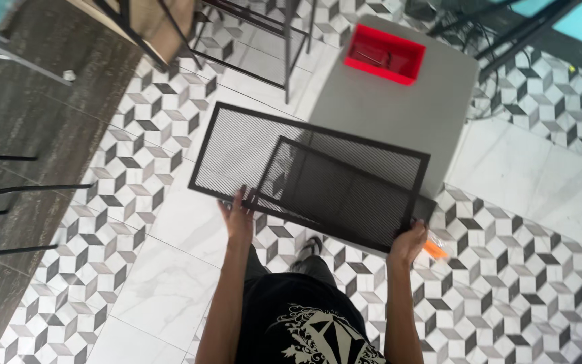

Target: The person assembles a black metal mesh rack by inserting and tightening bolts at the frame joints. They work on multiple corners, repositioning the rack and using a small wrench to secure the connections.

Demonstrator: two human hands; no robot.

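While both hands, left hand (239,217) and right hand (409,243), grip its near edge, the black mesh panel (304,162) stretches away.

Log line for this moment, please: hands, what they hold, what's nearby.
left hand: grips mesh panels near edge | right hand: grips corner | panels: two stacked, partly over grey table | red bin: on table

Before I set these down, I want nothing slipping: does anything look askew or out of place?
Yes. The two black mesh panels sit askew on each other and overhang the grey table, held by the left hand and right hand. An orange object lies on the floor beside the right hand.
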